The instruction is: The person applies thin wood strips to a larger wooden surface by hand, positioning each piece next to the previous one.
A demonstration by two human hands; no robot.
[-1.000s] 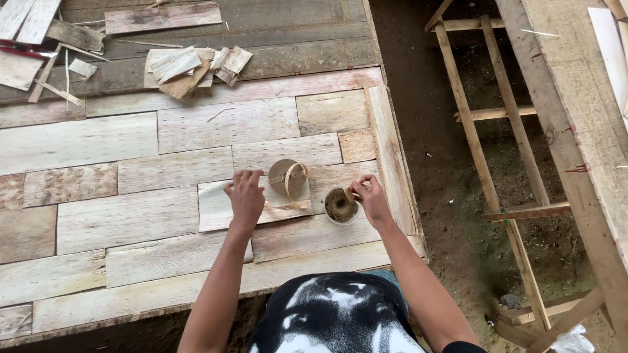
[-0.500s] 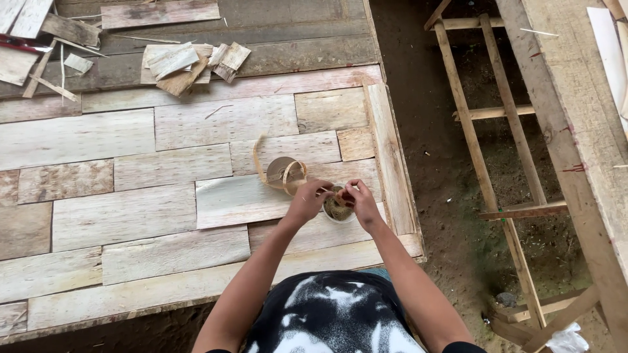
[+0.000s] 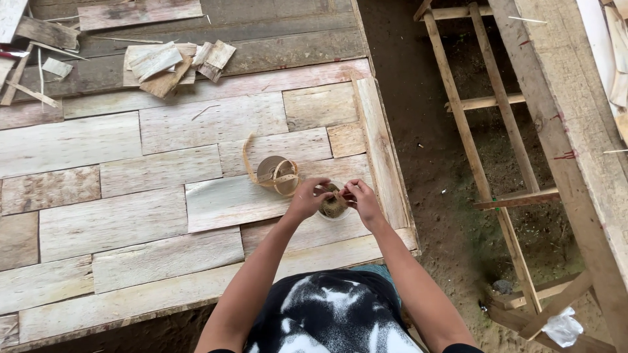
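Note:
A small round container (image 3: 334, 208) with brownish contents sits on the pale wooden boards (image 3: 163, 216) near their right edge. My left hand (image 3: 309, 198) and my right hand (image 3: 361, 199) meet over it, fingertips pinched close together above its rim. Whether something thin is held between the fingers is too small to tell. A roll of tan tape (image 3: 278, 175) with a loose curling end stands just left of my left hand.
Scrap wood pieces (image 3: 171, 60) lie piled at the back of the board surface. A raised wooden strip (image 3: 379, 150) runs along the right edge. To the right, over dirt ground, stands a wooden ladder-like frame (image 3: 487, 157) and a wide plank (image 3: 575, 131).
My left hand left the board beside the tape roll and moved right to the small container. Both hands now pinch together over it.

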